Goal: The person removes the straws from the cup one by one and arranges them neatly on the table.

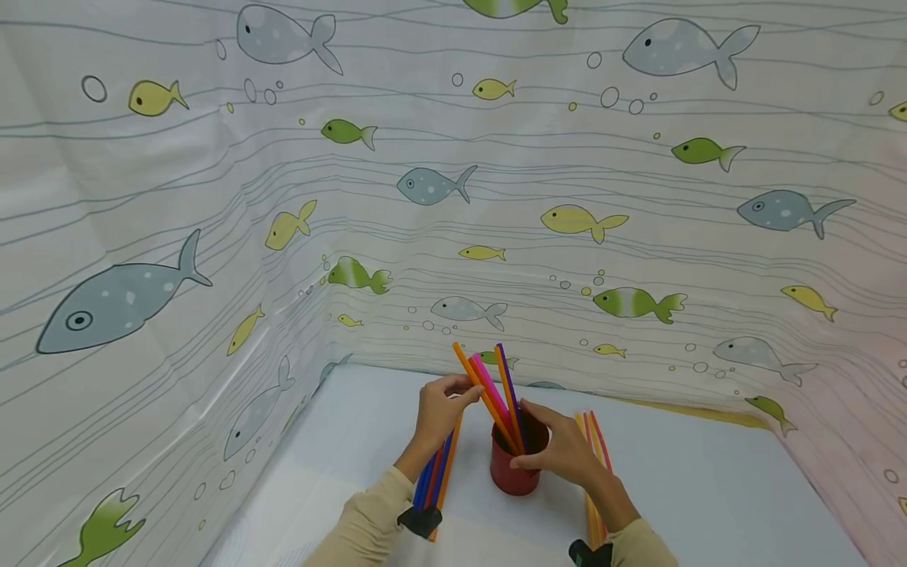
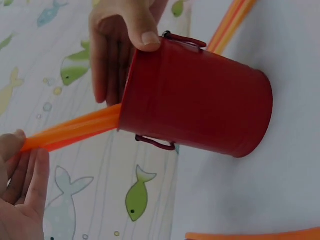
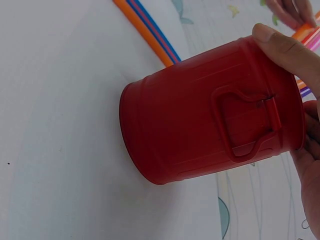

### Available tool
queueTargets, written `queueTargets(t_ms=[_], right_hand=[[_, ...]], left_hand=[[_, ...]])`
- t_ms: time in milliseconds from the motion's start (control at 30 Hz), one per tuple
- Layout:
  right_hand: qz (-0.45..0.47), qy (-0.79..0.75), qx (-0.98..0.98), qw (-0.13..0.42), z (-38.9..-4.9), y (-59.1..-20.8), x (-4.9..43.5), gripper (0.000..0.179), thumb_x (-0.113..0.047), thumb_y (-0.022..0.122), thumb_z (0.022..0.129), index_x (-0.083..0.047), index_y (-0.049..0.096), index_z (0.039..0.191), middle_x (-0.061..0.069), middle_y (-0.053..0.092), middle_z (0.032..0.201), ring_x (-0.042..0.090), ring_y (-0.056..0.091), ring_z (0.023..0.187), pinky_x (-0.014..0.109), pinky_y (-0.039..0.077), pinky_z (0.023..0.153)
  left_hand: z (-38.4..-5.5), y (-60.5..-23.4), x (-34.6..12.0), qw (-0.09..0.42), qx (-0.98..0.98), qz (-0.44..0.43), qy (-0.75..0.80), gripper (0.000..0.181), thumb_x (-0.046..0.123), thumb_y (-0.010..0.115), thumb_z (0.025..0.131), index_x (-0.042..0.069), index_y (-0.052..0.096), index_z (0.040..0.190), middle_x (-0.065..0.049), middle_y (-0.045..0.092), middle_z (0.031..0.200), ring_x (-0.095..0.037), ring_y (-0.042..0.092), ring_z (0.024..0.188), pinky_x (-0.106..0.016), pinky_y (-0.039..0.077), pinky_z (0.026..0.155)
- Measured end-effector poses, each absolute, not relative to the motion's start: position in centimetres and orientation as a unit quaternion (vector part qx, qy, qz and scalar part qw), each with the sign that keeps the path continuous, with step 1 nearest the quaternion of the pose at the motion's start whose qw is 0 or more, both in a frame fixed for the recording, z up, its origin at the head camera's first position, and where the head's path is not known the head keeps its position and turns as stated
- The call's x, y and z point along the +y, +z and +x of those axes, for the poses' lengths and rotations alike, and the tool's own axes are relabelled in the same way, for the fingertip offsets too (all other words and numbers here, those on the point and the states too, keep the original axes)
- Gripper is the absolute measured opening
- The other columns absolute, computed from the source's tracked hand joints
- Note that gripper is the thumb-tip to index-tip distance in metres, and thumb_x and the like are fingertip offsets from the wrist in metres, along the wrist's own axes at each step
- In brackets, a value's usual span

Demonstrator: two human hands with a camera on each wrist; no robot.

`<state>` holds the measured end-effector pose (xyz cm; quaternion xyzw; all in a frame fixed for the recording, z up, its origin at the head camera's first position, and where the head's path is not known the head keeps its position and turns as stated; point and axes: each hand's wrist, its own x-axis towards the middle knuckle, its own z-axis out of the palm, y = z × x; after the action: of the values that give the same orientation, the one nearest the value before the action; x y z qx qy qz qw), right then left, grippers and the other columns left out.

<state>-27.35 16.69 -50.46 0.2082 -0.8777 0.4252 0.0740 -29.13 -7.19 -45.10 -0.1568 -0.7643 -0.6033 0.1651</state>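
A red metal bucket (image 1: 516, 472) with small side handles (image 3: 245, 125) stands on the white table. Several long coloured straws, among them a pink straw (image 1: 490, 386) and orange straws (image 2: 85, 125), lean out of its mouth. My left hand (image 1: 441, 409) is at the left of this bundle and pinches orange straws near their upper part between thumb and fingers. Over the bucket's right side, my right hand (image 1: 567, 445) grips the rim, its thumb (image 3: 285, 47) on the outer wall and its fingers on the far side. The straws' lower ends are hidden inside the bucket.
Blue, red and orange straws (image 1: 438, 480) lie on the table (image 1: 319, 472) left of the bucket, partly under my left forearm. Yellow and red straws (image 1: 594, 449) lie to the right, beside my right wrist. Fish-patterned sheeting (image 1: 425, 236) walls the table's back and sides.
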Motion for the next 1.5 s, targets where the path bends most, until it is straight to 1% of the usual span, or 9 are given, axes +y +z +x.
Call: queueTargets(t_ms=[133, 400, 600, 767, 867, 1067, 1167, 1367, 1500], right_hand=[[0.208, 0.427, -0.877, 0.070, -27.3, -50.4, 16.6, 0.099, -0.051, 0.091, 0.058, -0.023, 0.049, 0.144, -0.011, 0.055, 0.136, 0.014, 0.055, 0.122, 0.039, 0.050, 0.097], [0.201, 0.425, -0.880, 0.063, -27.1, -50.3, 16.5, 0.100, -0.051, 0.091, 0.057, -0.024, 0.049, 0.144, -0.010, 0.055, 0.137, 0.016, 0.054, 0.124, 0.040, 0.050, 0.097], [0.200, 0.431, -0.878, 0.056, -27.0, -50.3, 16.5, 0.100, -0.049, 0.092, 0.058, -0.023, 0.049, 0.144, -0.008, 0.055, 0.137, 0.018, 0.054, 0.123, 0.040, 0.051, 0.095], [0.193, 0.434, -0.878, 0.057, -27.1, -50.2, 16.7, 0.099, -0.048, 0.093, 0.057, -0.023, 0.050, 0.144, -0.009, 0.055, 0.137, 0.018, 0.053, 0.124, 0.041, 0.050, 0.096], [0.193, 0.430, -0.880, 0.058, -27.2, -50.3, 16.8, 0.100, -0.049, 0.092, 0.057, -0.024, 0.050, 0.144, -0.010, 0.054, 0.137, 0.017, 0.053, 0.124, 0.041, 0.051, 0.095], [0.198, 0.429, -0.880, 0.059, -27.3, -50.3, 16.7, 0.100, -0.050, 0.092, 0.057, -0.024, 0.050, 0.144, -0.010, 0.054, 0.137, 0.017, 0.053, 0.124, 0.038, 0.052, 0.093], [0.198, 0.428, -0.880, 0.060, -27.2, -50.3, 16.7, 0.100, -0.050, 0.092, 0.057, -0.022, 0.050, 0.143, -0.008, 0.055, 0.137, 0.018, 0.053, 0.124, 0.039, 0.053, 0.092], [0.196, 0.426, -0.881, 0.059, -27.2, -50.4, 16.7, 0.100, -0.050, 0.092, 0.057, -0.022, 0.050, 0.143, -0.008, 0.055, 0.137, 0.019, 0.053, 0.124, 0.039, 0.053, 0.092], [0.195, 0.428, -0.881, 0.058, -27.2, -50.4, 16.7, 0.099, -0.049, 0.092, 0.058, -0.023, 0.050, 0.144, -0.007, 0.056, 0.136, 0.019, 0.054, 0.122, 0.039, 0.054, 0.090]], left_hand=[[-28.7, -43.6, -7.5, 0.182, -0.760, -0.175, -0.599, 0.015, 0.010, 0.073, 0.088, -0.003, 0.072, 0.095, -0.013, 0.073, 0.086, -0.028, 0.070, 0.080, -0.031, 0.059, 0.076], [-30.1, -43.1, -8.7, 0.207, -0.749, -0.188, -0.601, 0.021, 0.025, 0.077, 0.085, 0.008, 0.075, 0.096, -0.001, 0.073, 0.088, -0.013, 0.070, 0.080, -0.027, 0.058, 0.076], [-30.4, -41.6, -9.7, 0.234, -0.746, -0.203, -0.590, 0.017, 0.022, 0.077, 0.086, 0.008, 0.075, 0.096, -0.001, 0.073, 0.088, -0.014, 0.070, 0.081, -0.028, 0.058, 0.074], [-30.8, -40.6, -10.5, 0.235, -0.731, -0.205, -0.607, 0.017, 0.021, 0.075, 0.088, 0.006, 0.075, 0.097, -0.005, 0.074, 0.087, -0.018, 0.071, 0.077, -0.028, 0.058, 0.075], [-31.1, -40.0, -11.0, 0.234, -0.723, -0.199, -0.619, 0.020, 0.023, 0.074, 0.089, 0.005, 0.075, 0.098, -0.007, 0.074, 0.087, -0.021, 0.072, 0.077, -0.029, 0.058, 0.076], [-31.4, -39.2, -12.0, 0.226, -0.715, -0.194, -0.632, 0.026, 0.025, 0.072, 0.091, 0.001, 0.073, 0.101, -0.008, 0.073, 0.091, -0.027, 0.071, 0.082, -0.030, 0.058, 0.075], [-31.5, -39.3, -12.4, 0.211, -0.715, -0.185, -0.641, 0.025, 0.023, 0.071, 0.092, 0.001, 0.072, 0.103, -0.010, 0.073, 0.092, -0.027, 0.071, 0.083, -0.030, 0.058, 0.078], [-31.9, -40.7, -12.8, 0.169, -0.716, -0.155, -0.660, 0.023, 0.024, 0.071, 0.091, 0.005, 0.072, 0.104, -0.017, 0.072, 0.094, -0.023, 0.072, 0.084, -0.031, 0.057, 0.080], [-32.2, -41.9, -13.0, 0.150, -0.719, -0.142, -0.664, 0.021, 0.020, 0.068, 0.093, 0.004, 0.071, 0.106, -0.016, 0.071, 0.094, -0.026, 0.071, 0.085, -0.037, 0.058, 0.080]])
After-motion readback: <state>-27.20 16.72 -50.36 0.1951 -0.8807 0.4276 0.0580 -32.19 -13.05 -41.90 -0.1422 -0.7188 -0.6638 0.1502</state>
